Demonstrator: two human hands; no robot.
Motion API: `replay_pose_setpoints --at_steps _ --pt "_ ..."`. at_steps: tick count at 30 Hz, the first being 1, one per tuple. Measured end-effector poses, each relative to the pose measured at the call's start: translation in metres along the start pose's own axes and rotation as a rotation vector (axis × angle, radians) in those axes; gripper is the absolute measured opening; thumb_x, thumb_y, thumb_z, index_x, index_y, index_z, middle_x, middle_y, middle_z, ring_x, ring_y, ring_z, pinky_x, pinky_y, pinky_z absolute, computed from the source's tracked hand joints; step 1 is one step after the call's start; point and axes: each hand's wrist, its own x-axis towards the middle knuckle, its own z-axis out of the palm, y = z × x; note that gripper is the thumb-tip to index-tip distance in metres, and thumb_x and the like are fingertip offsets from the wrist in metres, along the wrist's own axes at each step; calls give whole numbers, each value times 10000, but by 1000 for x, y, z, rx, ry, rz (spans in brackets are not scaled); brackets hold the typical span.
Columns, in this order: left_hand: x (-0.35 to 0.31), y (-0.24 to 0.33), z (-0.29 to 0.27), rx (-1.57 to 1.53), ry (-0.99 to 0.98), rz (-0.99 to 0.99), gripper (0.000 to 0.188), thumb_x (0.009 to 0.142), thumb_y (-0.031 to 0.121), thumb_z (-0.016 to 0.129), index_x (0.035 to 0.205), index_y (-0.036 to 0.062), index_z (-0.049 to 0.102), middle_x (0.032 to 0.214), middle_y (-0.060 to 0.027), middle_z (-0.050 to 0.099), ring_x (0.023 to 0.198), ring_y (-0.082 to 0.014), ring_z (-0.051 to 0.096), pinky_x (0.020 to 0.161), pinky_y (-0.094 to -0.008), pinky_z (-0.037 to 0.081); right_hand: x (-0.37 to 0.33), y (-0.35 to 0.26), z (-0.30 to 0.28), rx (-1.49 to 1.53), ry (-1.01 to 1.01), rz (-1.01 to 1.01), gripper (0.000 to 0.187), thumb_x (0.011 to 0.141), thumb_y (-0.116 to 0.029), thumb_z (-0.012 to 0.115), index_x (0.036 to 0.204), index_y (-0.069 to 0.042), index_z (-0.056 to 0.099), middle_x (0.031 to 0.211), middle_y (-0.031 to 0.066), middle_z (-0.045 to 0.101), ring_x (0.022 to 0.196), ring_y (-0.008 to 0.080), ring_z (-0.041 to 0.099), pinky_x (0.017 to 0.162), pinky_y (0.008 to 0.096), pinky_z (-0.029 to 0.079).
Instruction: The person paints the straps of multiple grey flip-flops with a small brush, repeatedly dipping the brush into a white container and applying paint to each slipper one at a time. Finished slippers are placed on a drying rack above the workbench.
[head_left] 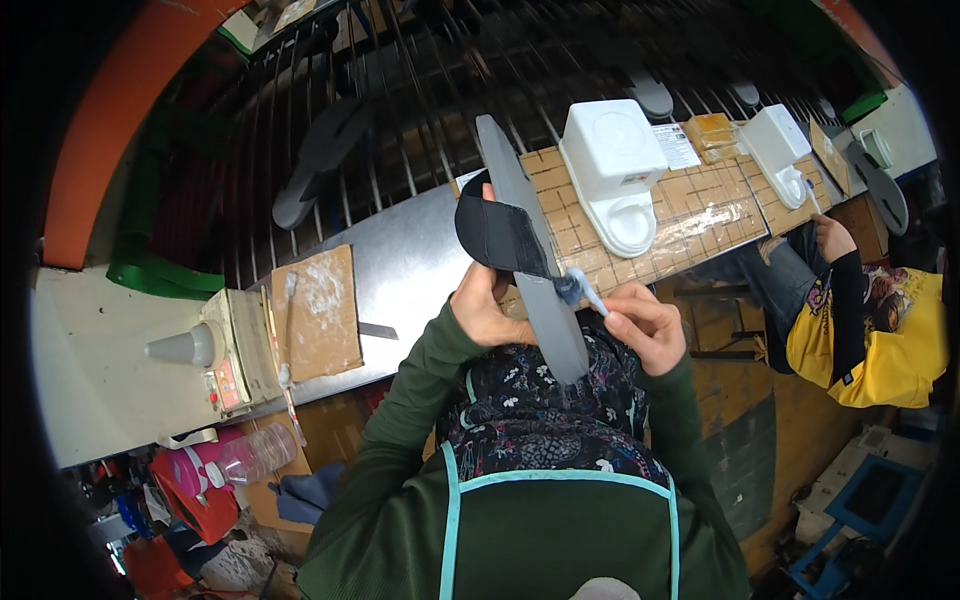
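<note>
A grey-soled slide sandal (552,318) with a black strap (507,236) is tilted up in front of my body. My left hand (487,308) is wrapped round it near the strap, some fingers hidden behind the sole. Between the fingertips of my right hand (648,328) is a small brush (590,293) with a pale handle. Its dark bristle end touches the edge of the sole, just below the strap. Past the sandal, a white glue pot (612,150) with a round cup at its front stands on the bench.
A conveyor of dark bars (420,110) runs along the far side, carrying a dark sandal (318,160). Stained cardboard (315,310) and a grey cone (185,345) lie left. At right, a co-worker in yellow (875,330) reaches toward another white pot (778,150).
</note>
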Motion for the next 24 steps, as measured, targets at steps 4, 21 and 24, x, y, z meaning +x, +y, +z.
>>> replay_pose_setpoints --at_steps 4,21,24 --pt "13 -7 -8 447 83 297 1383 395 395 951 1415 -58 135 1279 -228 472 1084 -293 557 935 -371 437 -13 -20 -11 -182 32 -41 176 818 -36 663 983 -4 714 846 42 556 691 74 509 585 212 395" --pt "17 -16 -7 771 114 442 1392 315 519 894 1381 -117 265 1478 -354 98 1383 -458 163 1102 -453 261 0 -23 -11 -862 211 -351 225 725 -115 745 950 -116 748 784 -15 560 537 88 386 653 282 244" --pt "18 -17 -9 794 71 446 1393 309 522 891 1381 -112 268 1479 -351 107 1386 -456 153 1102 -458 262 4 -24 -10 -956 224 -436 251 723 -122 748 973 -132 744 800 -17 560 571 93 393 671 292 241"
